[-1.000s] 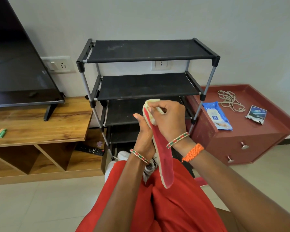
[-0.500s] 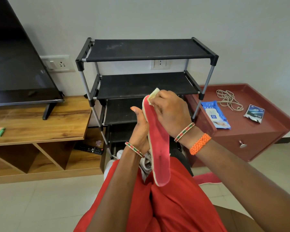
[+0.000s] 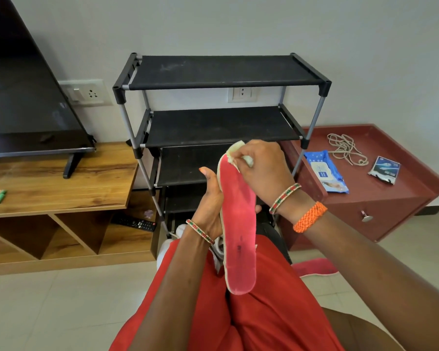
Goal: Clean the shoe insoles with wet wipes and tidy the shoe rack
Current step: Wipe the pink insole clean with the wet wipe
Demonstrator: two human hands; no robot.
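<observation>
A red shoe insole [image 3: 237, 229] with a pale edge stands upright over my lap. My left hand [image 3: 211, 198] grips it from behind at mid-length, thumb up along its left edge. My right hand [image 3: 260, 171] pinches a crumpled pale wet wipe [image 3: 238, 154] against the insole's top end. The black shoe rack [image 3: 221, 122] stands right behind my hands, its upper shelves bare. A second red insole [image 3: 314, 268] lies on the floor at the right. A blue wet-wipe pack [image 3: 323, 171] lies on the red cabinet.
The red cabinet [image 3: 390, 198] at the right also carries a coiled cord [image 3: 345, 148] and a small packet [image 3: 384, 169]. At the left a wooden TV unit [image 3: 61, 188] holds a TV [image 3: 23, 97], with a remote [image 3: 134, 221] on its lower shelf. A white shoe [image 3: 180, 230] sits below the rack.
The insole turned so its red face shows more fully. My right hand keeps the wipe pressed at the insole's top end.
</observation>
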